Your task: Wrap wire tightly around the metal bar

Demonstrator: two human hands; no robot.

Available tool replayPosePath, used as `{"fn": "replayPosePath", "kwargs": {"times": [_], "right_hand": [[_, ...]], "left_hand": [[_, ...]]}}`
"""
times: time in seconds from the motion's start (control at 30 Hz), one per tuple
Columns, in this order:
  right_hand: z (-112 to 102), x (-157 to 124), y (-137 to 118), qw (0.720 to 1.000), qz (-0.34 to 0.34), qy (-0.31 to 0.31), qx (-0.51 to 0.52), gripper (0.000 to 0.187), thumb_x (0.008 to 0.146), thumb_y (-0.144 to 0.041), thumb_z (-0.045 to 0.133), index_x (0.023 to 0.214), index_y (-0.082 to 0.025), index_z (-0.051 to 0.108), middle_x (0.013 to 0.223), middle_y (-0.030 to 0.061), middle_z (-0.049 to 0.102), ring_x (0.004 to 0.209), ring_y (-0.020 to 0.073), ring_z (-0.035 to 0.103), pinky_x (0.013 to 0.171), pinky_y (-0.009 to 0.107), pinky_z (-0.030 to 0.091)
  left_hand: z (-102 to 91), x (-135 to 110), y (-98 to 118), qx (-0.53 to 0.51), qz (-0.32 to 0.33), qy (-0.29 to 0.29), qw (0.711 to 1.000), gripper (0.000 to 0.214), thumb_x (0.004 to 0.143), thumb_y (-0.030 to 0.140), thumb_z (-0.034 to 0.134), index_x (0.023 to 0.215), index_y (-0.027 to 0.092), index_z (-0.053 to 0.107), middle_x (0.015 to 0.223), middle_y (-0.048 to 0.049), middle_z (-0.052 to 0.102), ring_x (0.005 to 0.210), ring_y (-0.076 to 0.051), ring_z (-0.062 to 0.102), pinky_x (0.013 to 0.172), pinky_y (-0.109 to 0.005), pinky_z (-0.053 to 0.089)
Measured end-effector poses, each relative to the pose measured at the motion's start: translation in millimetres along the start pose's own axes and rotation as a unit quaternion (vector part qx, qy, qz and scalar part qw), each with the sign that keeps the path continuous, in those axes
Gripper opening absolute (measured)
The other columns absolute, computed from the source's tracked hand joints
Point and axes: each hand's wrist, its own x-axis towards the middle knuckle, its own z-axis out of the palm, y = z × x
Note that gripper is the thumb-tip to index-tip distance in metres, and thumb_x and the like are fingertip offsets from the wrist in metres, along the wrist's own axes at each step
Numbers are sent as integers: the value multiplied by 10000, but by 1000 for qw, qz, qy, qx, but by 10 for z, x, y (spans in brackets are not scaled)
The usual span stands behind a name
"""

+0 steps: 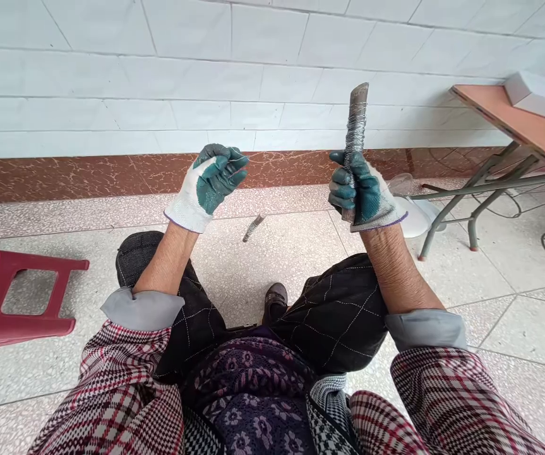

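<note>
While our right hand (364, 193) grips the wire-wound metal rod (356, 126) upright, keeping its coils in view, our left hand (208, 183) curls loosely, seemingly pinching fine wire, above a second coil (253, 227) on the floor (490, 278).

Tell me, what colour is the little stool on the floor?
The stool is red, seen in the head view at the left, beyond the left hand.

Green-palmed white gloves (208, 186), plaid sleeves (125, 392)
</note>
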Motion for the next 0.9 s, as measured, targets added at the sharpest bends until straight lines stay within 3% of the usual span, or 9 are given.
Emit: {"fn": "replayPosePath", "kwargs": {"times": [0.17,0.27,0.33,0.47,0.57,0.67,0.73,0.8,0.9], "right_hand": [[228,-56,-25,999,-8,-43,30,448,714,-368,870,1065,-216,635,543,-118,401,416,67,196,305,211,151],[342,-69,14,998,-7,-67,14,334,758,-333,837,971,-195,620,541,-102,424,406,58,244,291,200,185],[396,-74,50,996,8,-86,0,291,789,-335,823,851,-216,565,542,-91,417,404,58,268,282,200,207],[451,-90,80,991,32,-129,3,421,800,-399,837,771,-256,442,537,-93,389,399,67,262,274,205,228],[456,-101,53,991,45,-122,20,519,746,-431,887,771,-269,394,549,-99,377,407,69,248,276,207,222],[445,-99,21,993,52,-103,32,569,711,-449,919,770,-273,382,564,-100,366,413,71,252,281,212,223],[439,-87,18,993,43,-99,40,563,721,-440,919,761,-268,384,566,-99,369,414,68,249,284,209,217],[440,-72,29,994,31,-99,45,557,747,-435,902,744,-263,373,557,-101,366,408,62,237,282,206,205],[460,-63,54,995,27,-87,40,558,770,-448,878,740,-265,351,546,-107,355,399,62,234,278,211,202]], "left_hand": [[84,-117,-53,47,-43,-69,996,73,833,154,720,871,175,662,1025,-67,765,997,-232,763,869,-388,641],[127,-134,-158,60,-88,-76,991,118,811,148,746,876,172,649,1006,-69,767,999,-233,763,869,-378,634],[121,-97,-231,41,-105,-53,992,89,837,156,723,885,174,650,973,-65,768,967,-227,768,855,-372,634],[58,-7,-426,-20,-118,33,992,118,919,178,620,1020,184,681,1003,-62,778,980,-207,767,863,-351,624],[77,-46,-665,50,-156,47,985,266,871,90,630,1115,174,696,1065,-81,782,925,-187,763,814,-323,620],[215,-176,-875,169,-209,6,963,375,735,-50,670,1041,159,727,1036,-83,789,856,-153,739,689,-237,578],[337,-265,-921,152,-237,-63,957,389,671,-44,723,1013,142,734,1002,-106,790,854,-187,745,678,-269,586],[436,-326,-892,118,-245,-132,953,403,720,56,761,1114,136,731,1051,-139,785,929,-240,760,737,-333,612],[494,-341,-796,143,-218,-80,962,171,814,179,719,974,118,716,798,-96,756,646,-190,727,547,-280,557]]}}
